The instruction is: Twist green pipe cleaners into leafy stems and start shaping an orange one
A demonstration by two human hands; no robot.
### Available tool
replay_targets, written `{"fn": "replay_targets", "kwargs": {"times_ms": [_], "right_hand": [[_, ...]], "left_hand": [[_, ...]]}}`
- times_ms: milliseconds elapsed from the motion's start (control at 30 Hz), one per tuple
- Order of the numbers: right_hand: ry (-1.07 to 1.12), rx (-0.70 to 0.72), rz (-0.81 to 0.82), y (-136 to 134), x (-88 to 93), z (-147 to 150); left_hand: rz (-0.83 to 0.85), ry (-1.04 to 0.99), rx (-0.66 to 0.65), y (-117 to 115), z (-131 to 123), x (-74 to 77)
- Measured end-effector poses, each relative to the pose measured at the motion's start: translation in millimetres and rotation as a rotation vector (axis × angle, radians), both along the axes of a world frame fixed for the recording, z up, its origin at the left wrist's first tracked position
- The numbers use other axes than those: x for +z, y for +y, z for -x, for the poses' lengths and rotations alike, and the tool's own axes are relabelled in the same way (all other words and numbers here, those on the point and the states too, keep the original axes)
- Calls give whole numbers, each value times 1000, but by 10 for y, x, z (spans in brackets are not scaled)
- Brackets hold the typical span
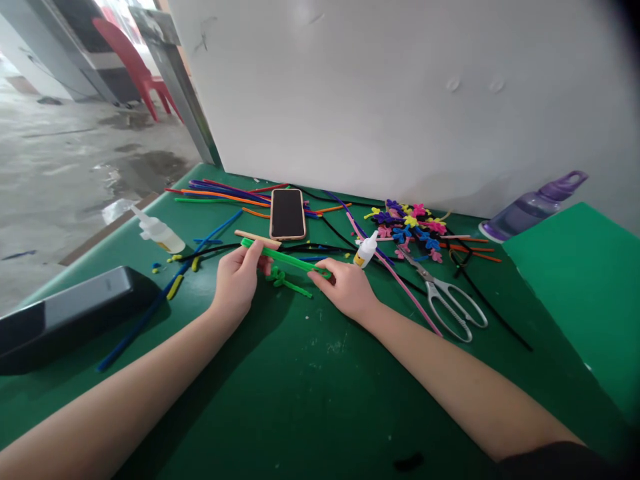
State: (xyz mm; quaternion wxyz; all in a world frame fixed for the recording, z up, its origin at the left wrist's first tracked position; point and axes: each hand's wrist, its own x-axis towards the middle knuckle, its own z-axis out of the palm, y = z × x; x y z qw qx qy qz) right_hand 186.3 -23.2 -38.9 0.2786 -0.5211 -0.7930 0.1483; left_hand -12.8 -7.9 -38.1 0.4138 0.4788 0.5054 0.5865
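Note:
Between my two hands a folded bright green pipe cleaner [287,259] is held above the table. My left hand [237,275] pinches its left end between thumb and fingers. The fingers of my right hand [347,285] are closed on its other end. Just below it, on the table, lies a smaller twisted green pipe cleaner piece [290,285]. Behind my left fingers is a flat tan stick [257,238]. Close beyond my right hand a small white glue bottle [367,250] lies tilted, and grey-handled scissors [445,293] rest further right.
A phone [288,213] lies behind my hands, beside loose coloured pipe cleaners [225,192]. A heap of pipe cleaner flowers [407,223] sits back right, near a purple bottle [535,207] and green board [575,287]. At left are another glue bottle [161,233] and a dark case [75,313].

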Motion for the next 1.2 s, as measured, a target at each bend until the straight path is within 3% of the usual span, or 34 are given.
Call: {"fn": "replay_targets", "kwargs": {"times_ms": [400,600,1200], "right_hand": [[-15,57,-48,67,-34,-7],[-98,98,-104,66,-36,4],[-78,183,-86,89,-21,-4]], "left_hand": [[116,-144,-33,69,24,38],[90,-172,-42,73,42,9],[98,-237,-26,71,35,41]]}}
